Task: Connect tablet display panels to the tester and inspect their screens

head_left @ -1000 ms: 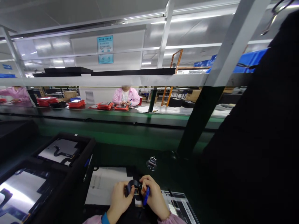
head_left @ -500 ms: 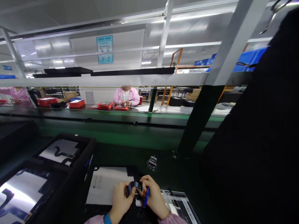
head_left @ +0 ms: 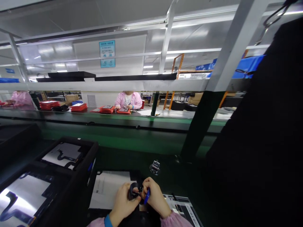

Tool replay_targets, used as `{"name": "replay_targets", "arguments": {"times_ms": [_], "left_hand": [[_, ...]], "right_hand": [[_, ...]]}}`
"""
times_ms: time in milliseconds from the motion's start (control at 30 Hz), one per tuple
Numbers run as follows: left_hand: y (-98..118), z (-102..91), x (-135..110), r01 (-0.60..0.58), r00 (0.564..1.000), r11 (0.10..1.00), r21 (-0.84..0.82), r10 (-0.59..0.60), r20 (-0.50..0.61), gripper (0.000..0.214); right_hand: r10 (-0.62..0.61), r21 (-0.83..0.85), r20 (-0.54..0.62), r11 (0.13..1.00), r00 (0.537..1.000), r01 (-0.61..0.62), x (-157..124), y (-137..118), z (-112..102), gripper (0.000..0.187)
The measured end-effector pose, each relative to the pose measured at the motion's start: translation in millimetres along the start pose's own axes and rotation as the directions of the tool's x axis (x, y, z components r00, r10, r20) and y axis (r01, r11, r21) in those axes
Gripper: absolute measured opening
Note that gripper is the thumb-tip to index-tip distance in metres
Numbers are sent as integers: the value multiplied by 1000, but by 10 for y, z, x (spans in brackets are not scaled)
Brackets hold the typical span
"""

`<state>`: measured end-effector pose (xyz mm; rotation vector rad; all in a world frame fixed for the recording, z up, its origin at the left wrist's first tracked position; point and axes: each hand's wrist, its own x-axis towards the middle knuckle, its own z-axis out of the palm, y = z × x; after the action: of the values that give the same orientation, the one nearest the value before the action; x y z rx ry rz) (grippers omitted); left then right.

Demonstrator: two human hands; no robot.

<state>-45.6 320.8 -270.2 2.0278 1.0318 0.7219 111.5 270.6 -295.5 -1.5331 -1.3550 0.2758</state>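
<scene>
A panel with a pale silver back [head_left: 106,189] lies on the dark bench in front of me. My left hand [head_left: 124,198], with a blue band at the wrist, is closed around a dark flex cable [head_left: 133,190] bent into a loop at the panel's right side. Close against it, my right hand [head_left: 153,195] is closed on a slim blue tool [head_left: 147,196], whose exact kind I cannot make out. The fingertips of both hands meet at the cable's end, and the small parts between them are hidden.
Black trays [head_left: 81,167] at left hold silver panels with dark cables. A pen-like tool [head_left: 91,171] lies beside them. Behind my hands sits a small metal-and-glass piece [head_left: 155,167]. A printed sheet [head_left: 187,208] lies right. Across the bench, a person in pink [head_left: 128,100] works by red stacks.
My left thumb has shifted toward my right fingers, and the cable loop looks tighter. The blue tool has tilted slightly. The whole view has moved down a little.
</scene>
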Motion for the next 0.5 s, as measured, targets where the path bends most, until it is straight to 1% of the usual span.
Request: {"name": "replay_targets", "arguments": {"times_ms": [33, 67, 100, 133, 167, 200, 233, 300, 333, 400, 433, 467, 500], "left_hand": [[18, -74, 11, -72, 995, 996, -52, 75, 64, 30], [33, -156, 27, -148, 977, 981, -122, 164, 138, 43], [44, -240, 46, -209, 944, 957, -201, 251, 213, 52], [52, -321, 69, -244, 907, 931, -271, 318, 276, 57], [56, -393, 96, -251, 880, 916, -312, 351, 321, 55], [60, -449, 124, -236, 871, 918, -318, 345, 350, 49], [64, -487, 154, -212, 878, 930, -300, 315, 359, 45], [79, -504, 212, -162, 914, 957, -240, 237, 329, 42], [92, -488, 236, -142, 927, 964, -223, 209, 313, 42], [127, -426, 267, -118, 929, 965, -233, 189, 317, 43], [145, -391, 272, -106, 926, 963, -249, 186, 328, 44], [161, -358, 271, -90, 925, 960, -266, 180, 335, 45], [172, -332, 266, -73, 928, 958, -278, 167, 332, 44]], "right_hand": [[-3, -3, 6, 1000, 1000, 3, 5, -4, -11, 21], [-7, -5, 9, 1000, 1000, 7, 7, -10, -22, 22], [-12, -7, 8, 1000, 1000, 12, 6, -19, -31, 23], [-17, -9, 3, 1000, 1000, 17, 4, -31, -37, 25], [-22, -13, -5, 1000, 1000, 22, 2, -46, -40, 26], [-27, -20, -18, 999, 999, 27, 2, -62, -42, 26], [-33, -26, -38, 999, 999, 32, 5, -81, -44, 26], [-18, -10, -105, 1000, 994, 17, 20, -120, -62, 25], [6, 24, -151, 1000, 989, -3, 30, -142, -81, 24], [78, 146, -205, 988, 976, -49, 46, -190, -142, 21], [107, 213, -192, 975, 976, -65, 48, -219, -182, 23], [115, 267, -153, 961, 981, -71, 47, -251, -223, 27], [95, 303, -95, 951, 991, -63, 41, -286, -262, 29]]}}
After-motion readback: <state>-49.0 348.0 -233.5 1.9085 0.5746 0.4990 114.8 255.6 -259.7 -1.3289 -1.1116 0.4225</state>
